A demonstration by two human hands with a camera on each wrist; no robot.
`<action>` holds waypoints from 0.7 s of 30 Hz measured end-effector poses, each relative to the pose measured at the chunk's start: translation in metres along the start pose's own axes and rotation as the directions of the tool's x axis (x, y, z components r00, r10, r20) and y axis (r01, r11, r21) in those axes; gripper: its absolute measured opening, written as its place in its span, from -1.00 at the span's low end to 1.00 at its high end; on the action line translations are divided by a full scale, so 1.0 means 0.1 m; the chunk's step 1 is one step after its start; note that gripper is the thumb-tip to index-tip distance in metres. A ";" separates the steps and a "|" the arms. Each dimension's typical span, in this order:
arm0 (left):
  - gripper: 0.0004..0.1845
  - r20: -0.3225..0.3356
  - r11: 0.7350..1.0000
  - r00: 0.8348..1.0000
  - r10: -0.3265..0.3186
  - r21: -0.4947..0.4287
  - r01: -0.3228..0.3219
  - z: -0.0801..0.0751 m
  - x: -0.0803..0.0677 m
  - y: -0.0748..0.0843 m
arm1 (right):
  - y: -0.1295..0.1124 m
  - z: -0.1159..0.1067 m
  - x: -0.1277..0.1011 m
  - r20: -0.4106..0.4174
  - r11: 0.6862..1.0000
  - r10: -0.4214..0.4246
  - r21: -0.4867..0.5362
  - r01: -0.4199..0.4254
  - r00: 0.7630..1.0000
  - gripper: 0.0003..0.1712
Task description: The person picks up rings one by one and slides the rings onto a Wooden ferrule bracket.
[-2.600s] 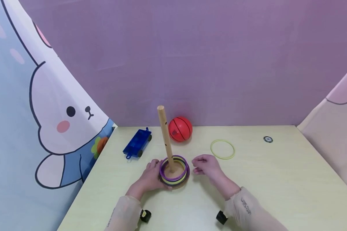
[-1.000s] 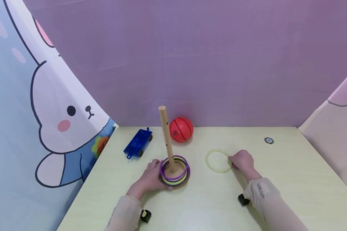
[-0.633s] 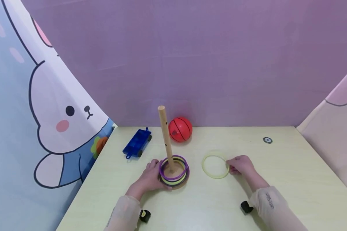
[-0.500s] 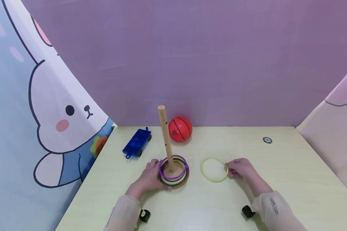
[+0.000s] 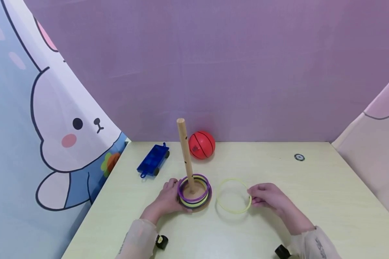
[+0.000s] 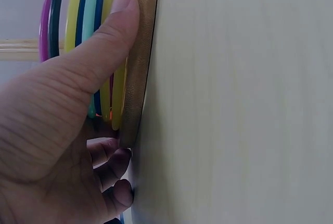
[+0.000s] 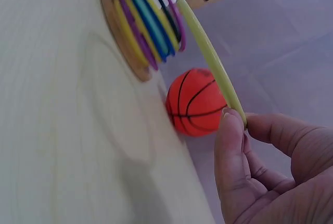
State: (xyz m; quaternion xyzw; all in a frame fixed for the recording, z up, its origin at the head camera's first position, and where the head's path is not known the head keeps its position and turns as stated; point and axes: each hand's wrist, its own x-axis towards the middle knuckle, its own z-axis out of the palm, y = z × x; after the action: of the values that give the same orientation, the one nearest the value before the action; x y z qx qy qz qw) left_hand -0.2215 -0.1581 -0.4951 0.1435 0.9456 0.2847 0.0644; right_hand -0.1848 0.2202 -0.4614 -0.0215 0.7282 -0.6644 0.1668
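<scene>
A wooden peg (image 5: 185,154) stands upright on a round wooden base (image 6: 141,62). Several coloured rings (image 7: 146,18) lie stacked around its foot, a purple one on top. My left hand (image 5: 167,200) grips the left side of this ring-toss stand, thumb across the rings and base edge, fingers curled behind. My right hand (image 5: 269,196) pinches a yellow ring (image 7: 212,56) by its right edge between thumb and fingers. The ring is raised off the table, right of the stand and apart from it, and its shadow falls below.
A red toy basketball (image 5: 202,145) sits behind the peg, by the purple backdrop. To its left is a blue toy wagon (image 5: 153,160). A small dark disc (image 5: 299,157) lies at the back right of the table (image 5: 340,201).
My right hand reached right, took hold of the yellow ring, then drew it toward me and leftward, lifting it from the table. My left hand has stayed on the stand.
</scene>
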 end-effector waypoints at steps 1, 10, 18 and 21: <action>0.30 0.000 1.000 1.000 -0.002 0.002 0.002 0.00 0.00 0.00 | -0.02 0.02 -0.01 0.022 1.000 -0.008 0.010 0.008 1.000 -0.57; 0.29 -0.004 1.000 1.000 0.003 0.006 -0.003 -0.01 -0.02 0.01 | -0.19 0.34 -0.06 0.160 0.996 -0.058 0.077 0.046 0.985 -0.77; 0.28 -0.005 0.999 1.000 0.030 0.040 -0.030 0.01 0.01 -0.03 | -0.32 0.69 -0.04 0.189 0.995 -0.080 0.078 0.066 0.979 -0.78; 0.28 -0.008 0.996 0.998 0.056 0.076 -0.055 0.01 0.02 -0.05 | -0.37 0.81 -0.03 0.196 0.993 -0.092 0.094 0.074 0.976 -0.79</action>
State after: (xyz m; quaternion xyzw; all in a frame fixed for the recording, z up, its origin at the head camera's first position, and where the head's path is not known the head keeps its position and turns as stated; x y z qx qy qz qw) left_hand -0.2245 -0.1607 -0.4992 0.1706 0.9517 0.2512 0.0461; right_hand -0.1673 0.1387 -0.4296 -0.1114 0.6767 -0.6962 0.2122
